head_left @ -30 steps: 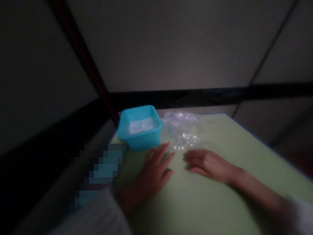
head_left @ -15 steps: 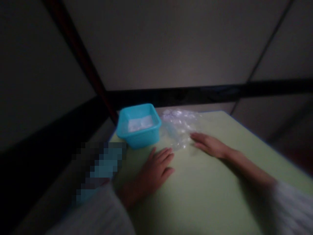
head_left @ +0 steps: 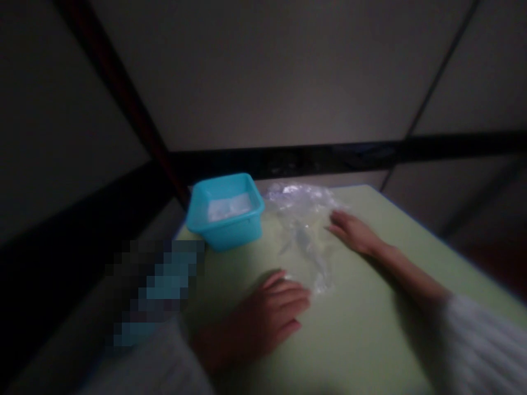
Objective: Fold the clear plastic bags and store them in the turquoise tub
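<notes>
A crumpled clear plastic bag [head_left: 307, 230] lies spread on the light green table, its near end narrowing towards me. My left hand [head_left: 278, 310] rests palm down by that near end, fingers stretched out; whether the fingertips touch the plastic is hard to tell in the blur. At the bag's right side is my right hand [head_left: 354, 233], also palm down with fingers extended, at or on the plastic's edge. Left of the bag stands a turquoise plastic basin [head_left: 233, 236] with a white sheet or packet [head_left: 229, 207] inside it.
The green tabletop [head_left: 358, 340] ends at a blue edge on the right. Behind it rises a dark panelled wall [head_left: 288, 77] with a black band. A pixelated patch [head_left: 164, 285] covers something blue-green at the left edge.
My left hand has come nearer to me and slightly right. The bag's near end now stretches further towards me. My right hand has shifted slightly away and right.
</notes>
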`<state>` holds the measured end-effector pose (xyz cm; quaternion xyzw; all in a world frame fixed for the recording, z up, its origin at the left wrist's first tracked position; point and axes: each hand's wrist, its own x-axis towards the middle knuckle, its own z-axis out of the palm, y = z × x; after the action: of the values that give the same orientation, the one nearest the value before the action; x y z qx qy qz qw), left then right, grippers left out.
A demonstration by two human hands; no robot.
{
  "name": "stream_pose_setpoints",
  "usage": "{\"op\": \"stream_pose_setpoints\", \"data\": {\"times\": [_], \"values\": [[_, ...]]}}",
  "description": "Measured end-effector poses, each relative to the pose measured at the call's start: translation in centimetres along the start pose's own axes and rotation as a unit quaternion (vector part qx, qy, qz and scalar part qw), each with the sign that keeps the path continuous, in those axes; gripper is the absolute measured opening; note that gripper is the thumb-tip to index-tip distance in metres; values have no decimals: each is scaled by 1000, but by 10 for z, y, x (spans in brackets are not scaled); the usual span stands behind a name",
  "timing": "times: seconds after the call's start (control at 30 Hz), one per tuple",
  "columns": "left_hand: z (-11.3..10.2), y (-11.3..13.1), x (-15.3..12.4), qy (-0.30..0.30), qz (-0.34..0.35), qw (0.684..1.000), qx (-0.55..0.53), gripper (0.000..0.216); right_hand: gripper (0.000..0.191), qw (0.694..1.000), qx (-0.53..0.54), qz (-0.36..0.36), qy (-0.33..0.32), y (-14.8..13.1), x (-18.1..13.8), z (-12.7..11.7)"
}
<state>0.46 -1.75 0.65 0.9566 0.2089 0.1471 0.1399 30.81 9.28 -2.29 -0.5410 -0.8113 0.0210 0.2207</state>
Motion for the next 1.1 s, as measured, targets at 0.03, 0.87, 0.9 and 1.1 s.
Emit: {"op": "stream_pose_setpoints", "data": {"times": [0.03, 0.87, 0.9, 1.1], "values": [[1, 2, 0, 4, 8, 1000, -4, 29, 45, 1000, 4, 0, 5, -3, 0, -3], [12, -4, -1, 152, -138, 974, -96, 18, 13, 926, 241, -197, -215, -81, -32, -60], [10, -2, 0, 173, -170, 959, -147, 16, 21, 916, 276, -193, -216, -83, -32, -61], [-10, 4, 6, 209, -260, 696, -636, 27, 48, 822, 493, -127, -257, -86, -35, -61]]}}
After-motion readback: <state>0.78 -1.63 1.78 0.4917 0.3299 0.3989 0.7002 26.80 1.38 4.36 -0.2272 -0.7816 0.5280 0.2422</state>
